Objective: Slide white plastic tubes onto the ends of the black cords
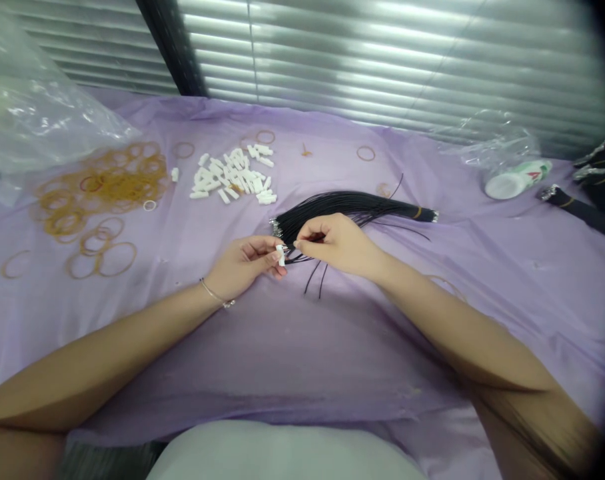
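Note:
My left hand (245, 263) pinches a small white plastic piece (281, 255) between thumb and fingers, close to the tips of a bundle of thin black cords (352, 205). My right hand (335, 243) is shut on some of these cords near their metal-capped ends (276, 228). The bundle lies across the purple sheet, with a rubber band and more metal ends at its far right end (430, 215). A few loose strands hang below my hands. Where the cord tips meet the white piece is partly hidden by my fingers.
A pile of white plastic pieces (232, 177) and scattered tan rubber bands (102, 183) lie on the purple sheet (332, 347) at the left. Clear plastic bags (32, 107) sit at the far left, and a white bottle (515, 180) at the right. Black bundles (582, 200) lie at the right edge.

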A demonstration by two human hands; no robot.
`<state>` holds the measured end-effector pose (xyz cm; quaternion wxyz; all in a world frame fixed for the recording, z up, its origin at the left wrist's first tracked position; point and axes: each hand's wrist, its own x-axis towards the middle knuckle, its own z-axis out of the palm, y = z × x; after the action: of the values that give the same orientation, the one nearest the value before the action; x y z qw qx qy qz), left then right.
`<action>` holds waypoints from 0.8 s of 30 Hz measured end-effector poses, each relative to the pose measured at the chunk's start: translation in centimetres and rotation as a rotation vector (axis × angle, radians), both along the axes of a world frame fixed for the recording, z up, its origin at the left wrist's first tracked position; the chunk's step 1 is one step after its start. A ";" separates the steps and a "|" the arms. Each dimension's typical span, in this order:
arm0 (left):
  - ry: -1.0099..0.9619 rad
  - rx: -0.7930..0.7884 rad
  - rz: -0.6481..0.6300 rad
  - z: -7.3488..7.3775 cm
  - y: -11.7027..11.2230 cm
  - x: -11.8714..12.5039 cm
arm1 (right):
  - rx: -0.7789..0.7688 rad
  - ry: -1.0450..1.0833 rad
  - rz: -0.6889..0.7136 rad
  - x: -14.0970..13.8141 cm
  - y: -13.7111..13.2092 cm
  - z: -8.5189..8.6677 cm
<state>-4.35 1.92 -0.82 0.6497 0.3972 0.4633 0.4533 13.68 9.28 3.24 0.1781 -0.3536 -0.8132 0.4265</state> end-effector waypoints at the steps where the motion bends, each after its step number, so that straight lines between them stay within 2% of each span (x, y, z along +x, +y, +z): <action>1: 0.001 0.000 0.000 0.0 0.0 0.0 | -0.003 0.004 0.000 0.0 0.0 0.0; 11: -0.025 -0.043 -0.002 0.2 0.1 0.1 | -0.032 0.069 0.047 0.6 1.3 0.5; 19: -0.048 -0.071 -0.033 0.5 0.3 0.2 | -0.204 0.143 0.042 0.7 1.8 0.0; 24: -0.037 -0.076 -0.045 0.7 0.2 0.5 | -0.166 0.121 0.130 0.9 2.0 0.1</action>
<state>-3.88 2.14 -0.09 0.6826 0.3742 0.4590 0.4281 14.59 11.29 3.31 0.1692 -0.2873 -0.7841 0.5235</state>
